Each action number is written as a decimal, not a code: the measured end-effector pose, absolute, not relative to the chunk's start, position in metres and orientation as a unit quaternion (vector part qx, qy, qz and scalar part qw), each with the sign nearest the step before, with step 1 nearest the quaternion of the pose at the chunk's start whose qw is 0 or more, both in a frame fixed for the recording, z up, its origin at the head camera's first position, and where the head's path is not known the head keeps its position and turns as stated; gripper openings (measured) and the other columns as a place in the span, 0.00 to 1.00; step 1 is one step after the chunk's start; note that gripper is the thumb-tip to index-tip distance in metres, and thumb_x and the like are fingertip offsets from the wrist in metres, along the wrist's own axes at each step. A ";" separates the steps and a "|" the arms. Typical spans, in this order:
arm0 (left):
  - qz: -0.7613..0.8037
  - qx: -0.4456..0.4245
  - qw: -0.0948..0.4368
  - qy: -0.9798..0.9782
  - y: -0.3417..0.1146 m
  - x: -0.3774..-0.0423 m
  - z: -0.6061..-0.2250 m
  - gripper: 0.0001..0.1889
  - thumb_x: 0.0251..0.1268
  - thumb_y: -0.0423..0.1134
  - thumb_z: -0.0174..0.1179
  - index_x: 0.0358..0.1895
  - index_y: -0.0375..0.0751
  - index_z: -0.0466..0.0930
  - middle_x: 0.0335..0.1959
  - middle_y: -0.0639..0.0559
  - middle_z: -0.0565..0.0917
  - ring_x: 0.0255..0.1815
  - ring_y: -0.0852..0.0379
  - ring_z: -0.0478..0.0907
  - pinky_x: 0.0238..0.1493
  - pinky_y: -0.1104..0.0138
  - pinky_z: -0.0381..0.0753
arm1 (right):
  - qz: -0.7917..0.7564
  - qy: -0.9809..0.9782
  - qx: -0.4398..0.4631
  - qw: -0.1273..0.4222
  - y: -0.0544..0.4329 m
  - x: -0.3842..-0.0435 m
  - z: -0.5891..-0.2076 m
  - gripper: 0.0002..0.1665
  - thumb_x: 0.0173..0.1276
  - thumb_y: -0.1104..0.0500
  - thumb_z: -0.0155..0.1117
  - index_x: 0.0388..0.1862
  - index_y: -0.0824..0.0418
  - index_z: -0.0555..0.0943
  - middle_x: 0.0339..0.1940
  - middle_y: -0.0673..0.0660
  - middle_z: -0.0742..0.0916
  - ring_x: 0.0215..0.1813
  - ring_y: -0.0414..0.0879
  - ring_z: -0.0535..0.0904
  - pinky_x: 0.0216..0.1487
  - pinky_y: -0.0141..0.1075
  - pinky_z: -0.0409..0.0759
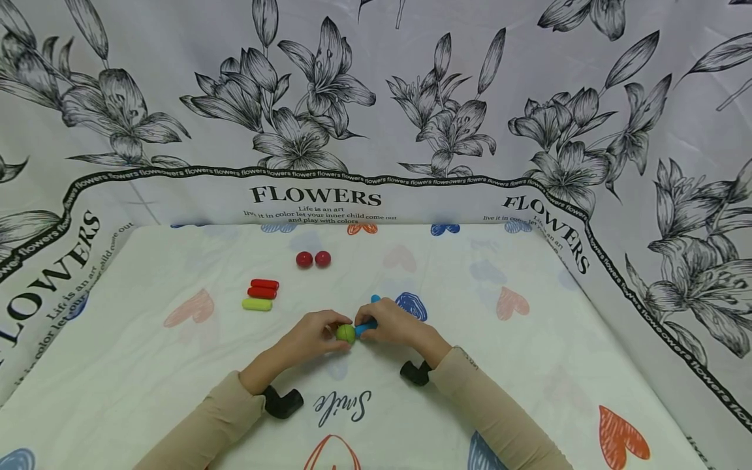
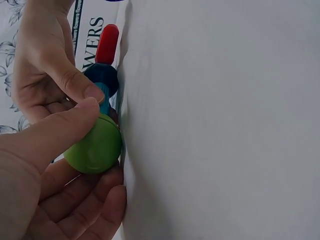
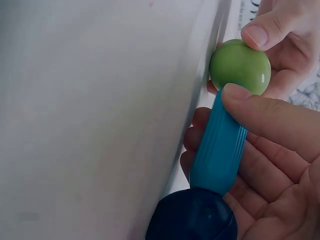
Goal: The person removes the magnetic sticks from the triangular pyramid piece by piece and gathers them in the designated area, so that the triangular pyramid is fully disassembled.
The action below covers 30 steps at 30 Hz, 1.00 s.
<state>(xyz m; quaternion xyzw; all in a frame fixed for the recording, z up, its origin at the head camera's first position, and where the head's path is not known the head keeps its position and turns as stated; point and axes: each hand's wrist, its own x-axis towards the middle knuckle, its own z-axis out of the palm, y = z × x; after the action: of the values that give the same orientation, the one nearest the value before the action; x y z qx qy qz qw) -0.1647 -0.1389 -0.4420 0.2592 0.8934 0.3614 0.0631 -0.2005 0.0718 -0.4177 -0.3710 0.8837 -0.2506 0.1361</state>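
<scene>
My left hand (image 1: 317, 333) holds a green ball (image 2: 95, 147) between thumb and fingers. In my right hand (image 1: 395, 323) a ribbed blue stick (image 3: 218, 142) is pinched under the thumb, its tip right at the green ball. A dark blue ball (image 3: 195, 217) sits at the stick's other end, hidden by the hand in the head view. Past that ball, the left wrist view shows a red stick (image 2: 107, 44). A bit of light blue (image 1: 375, 298) peeks out beyond the right hand's knuckles in the head view.
Two red balls (image 1: 313, 259) lie side by side farther back. Left of them, nearer the hands, two red sticks (image 1: 262, 289) and a yellow-green stick (image 1: 256, 304) lie in a row. A white printed cloth (image 1: 194, 365) covers the table, with a flowered curtain (image 1: 376, 143) behind it.
</scene>
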 end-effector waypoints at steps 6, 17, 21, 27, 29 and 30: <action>0.356 0.256 0.065 0.896 -0.139 -0.165 -0.441 0.21 0.55 0.42 0.70 0.51 0.36 0.81 0.42 0.48 0.86 0.38 0.62 0.77 0.41 0.75 0.80 | -0.256 0.881 -0.373 0.140 0.072 -0.202 -0.418 0.09 0.61 0.62 0.70 0.40 0.60 0.85 0.39 0.54 0.90 0.38 0.39 0.81 0.43 0.26 0.80; 0.360 0.261 0.063 0.893 -0.140 -0.166 -0.443 0.21 0.56 0.42 0.69 0.51 0.36 0.81 0.42 0.48 0.86 0.38 0.61 0.78 0.42 0.74 0.81 | -0.264 0.877 -0.377 0.139 0.073 -0.202 -0.416 0.08 0.60 0.62 0.70 0.40 0.60 0.85 0.37 0.54 0.90 0.38 0.39 0.81 0.43 0.25 0.79; 0.361 0.264 0.061 0.892 -0.140 -0.166 -0.442 0.21 0.55 0.42 0.69 0.51 0.36 0.81 0.42 0.48 0.86 0.38 0.61 0.79 0.41 0.74 0.82 | -0.264 0.877 -0.376 0.141 0.073 -0.202 -0.415 0.08 0.60 0.62 0.70 0.40 0.60 0.85 0.38 0.54 0.90 0.38 0.39 0.81 0.44 0.26 0.80; 0.362 0.268 0.058 0.891 -0.140 -0.165 -0.442 0.21 0.55 0.41 0.69 0.51 0.35 0.81 0.43 0.47 0.86 0.39 0.60 0.80 0.42 0.73 0.82 | -0.260 0.879 -0.373 0.146 0.073 -0.203 -0.415 0.09 0.61 0.62 0.70 0.41 0.60 0.85 0.38 0.54 0.90 0.39 0.40 0.81 0.45 0.28 0.81; 0.364 0.272 0.056 0.889 -0.140 -0.165 -0.441 0.21 0.55 0.41 0.69 0.51 0.35 0.81 0.43 0.47 0.86 0.40 0.59 0.80 0.43 0.73 0.83 | -0.261 0.878 -0.372 0.147 0.072 -0.203 -0.415 0.09 0.61 0.62 0.70 0.41 0.60 0.85 0.38 0.54 0.90 0.40 0.40 0.81 0.45 0.28 0.81; 0.365 0.273 0.056 0.888 -0.140 -0.165 -0.441 0.21 0.55 0.41 0.69 0.51 0.35 0.81 0.44 0.46 0.86 0.40 0.59 0.81 0.43 0.73 0.83 | -0.261 0.878 -0.372 0.148 0.072 -0.203 -0.415 0.09 0.61 0.62 0.70 0.41 0.60 0.85 0.38 0.53 0.90 0.40 0.40 0.81 0.45 0.28 0.81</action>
<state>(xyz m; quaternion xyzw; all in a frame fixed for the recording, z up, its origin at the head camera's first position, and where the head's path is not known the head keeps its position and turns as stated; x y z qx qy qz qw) -0.1646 -0.1404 -0.4411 0.2735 0.8880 0.3654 0.0563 -0.2031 0.0724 -0.4147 -0.3722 0.8782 -0.2611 0.1484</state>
